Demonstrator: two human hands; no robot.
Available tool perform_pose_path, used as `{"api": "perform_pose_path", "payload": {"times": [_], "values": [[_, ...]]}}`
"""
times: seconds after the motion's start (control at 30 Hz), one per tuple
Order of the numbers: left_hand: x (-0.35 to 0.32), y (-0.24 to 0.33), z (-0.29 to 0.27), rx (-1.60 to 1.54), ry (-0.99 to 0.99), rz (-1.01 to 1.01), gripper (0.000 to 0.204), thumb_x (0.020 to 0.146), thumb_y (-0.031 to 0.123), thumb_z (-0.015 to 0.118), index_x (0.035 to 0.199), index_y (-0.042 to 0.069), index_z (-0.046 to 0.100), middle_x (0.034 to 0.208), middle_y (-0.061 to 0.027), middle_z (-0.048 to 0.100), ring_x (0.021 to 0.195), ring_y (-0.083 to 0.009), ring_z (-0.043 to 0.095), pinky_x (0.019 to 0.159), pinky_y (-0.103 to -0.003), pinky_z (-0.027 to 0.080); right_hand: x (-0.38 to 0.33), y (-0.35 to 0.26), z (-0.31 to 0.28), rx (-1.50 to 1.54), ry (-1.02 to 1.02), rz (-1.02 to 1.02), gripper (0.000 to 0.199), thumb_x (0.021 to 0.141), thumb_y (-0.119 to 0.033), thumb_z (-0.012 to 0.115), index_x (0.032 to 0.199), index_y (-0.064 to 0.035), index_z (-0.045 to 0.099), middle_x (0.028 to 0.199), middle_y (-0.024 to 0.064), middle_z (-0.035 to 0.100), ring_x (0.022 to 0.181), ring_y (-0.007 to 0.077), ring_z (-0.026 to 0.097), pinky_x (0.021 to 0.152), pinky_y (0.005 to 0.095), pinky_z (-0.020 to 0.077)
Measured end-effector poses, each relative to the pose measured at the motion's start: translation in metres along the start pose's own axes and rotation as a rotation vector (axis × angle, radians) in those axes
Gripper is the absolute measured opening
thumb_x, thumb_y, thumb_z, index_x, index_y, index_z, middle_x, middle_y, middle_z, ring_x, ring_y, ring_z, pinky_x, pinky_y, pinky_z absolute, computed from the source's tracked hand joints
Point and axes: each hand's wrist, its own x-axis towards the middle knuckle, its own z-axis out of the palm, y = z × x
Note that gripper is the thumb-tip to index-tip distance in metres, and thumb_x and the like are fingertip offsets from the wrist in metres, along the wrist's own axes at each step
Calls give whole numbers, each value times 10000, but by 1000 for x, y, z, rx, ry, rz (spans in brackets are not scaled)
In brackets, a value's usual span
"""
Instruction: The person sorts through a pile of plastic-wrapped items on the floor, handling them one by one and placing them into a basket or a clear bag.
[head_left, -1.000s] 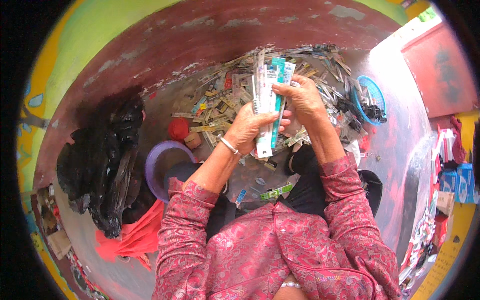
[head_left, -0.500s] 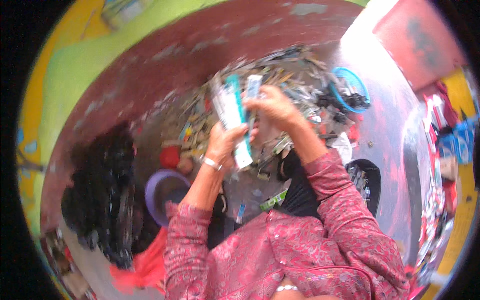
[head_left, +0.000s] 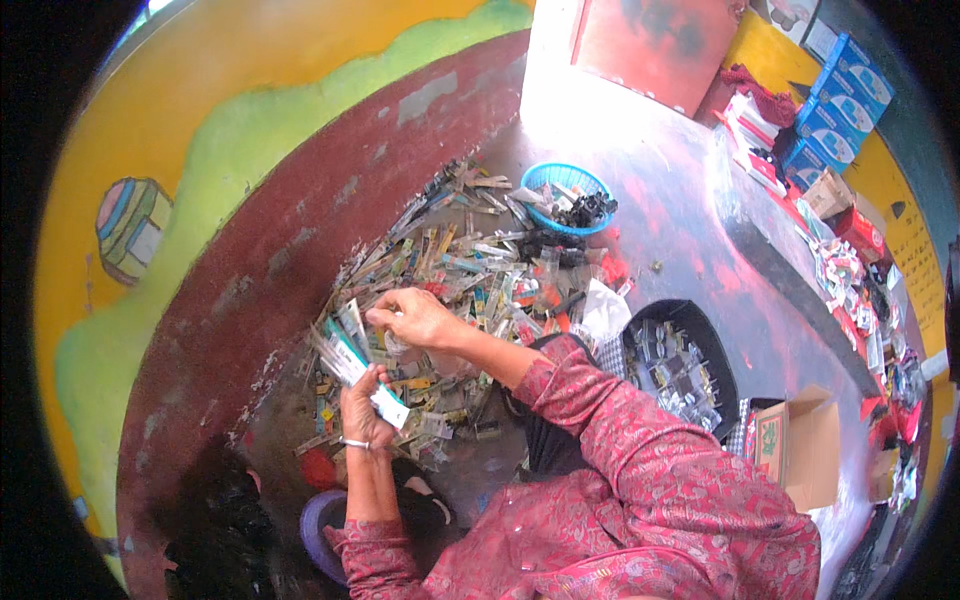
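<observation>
My left hand is closed around the lower part of a long narrow white-and-teal package, which slants up and to the left. Beside its upper end stands a smaller pale strip. Just right of that strip is my right hand, its thumb and fingers pinched together close to the strip's edge. Whether anything sits in that pinch I cannot make out. Below both hands spreads a pile of slim packets on the floor, mixed with clear plastic and coloured pieces.
A blue basket with dark and clear bits stands beyond the pile. To my right are a black tub of small packaged items and an open cardboard box. A purple basin and black plastic lie left. A dark-red wall curves behind.
The view has swung to the right, bringing the black tub and cardboard box into fuller sight. My left hand keeps the package; the right hand's fingers are now beside the pale strip.
</observation>
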Motion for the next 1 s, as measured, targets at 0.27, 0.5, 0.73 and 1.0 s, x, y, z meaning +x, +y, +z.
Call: {"api": "perform_pose_path", "payload": {"times": [0.27, 0.5, 0.73, 1.0], "values": [[-13, 8, 3, -54, -48, 20, 168, 783, 142, 623, 897, 78, 517, 706, 2, 556, 535, -59, 515, 442, -170, 449, -14, -24, 12, 168, 20, -24, 250, 779, -245, 560, 719, -4, 595, 639, 73, 591, 617, 117, 545, 592, 291, 435], [5, -9, -6, -235, -177, -217, 177, 755, 154, 649, 858, 48, 552, 720, -22, 598, 537, -90, 546, 486, -189, 498, -26, -16, 21, 321, -15, -30, 309, 770, -288, 514, 797, 11, 591, 766, 161, 593, 744, 281, 578, 669, 386, 433], [21, -18, -3, -51, 32, -154, 156, 779, 179, 598, 849, 61, 525, 711, -15, 594, 509, -94, 547, 492, -197, 494, -44, -7, 5, -267, 6, -196, 316, 775, -292, 491, 862, -2, 585, 822, 166, 553, 816, 343, 531, 731, 416, 418], [-8, -3, 33, -101, -8, -87, 65, 808, 108, 535, 817, 47, 514, 642, -20, 568, 464, -74, 527, 407, -172, 476, -74, -84, -101, 764, -476, -225, 179, 761, -109, 550, 668, 33, 606, 617, 59, 608, 571, 104, 567, 543, 240, 441]]}}
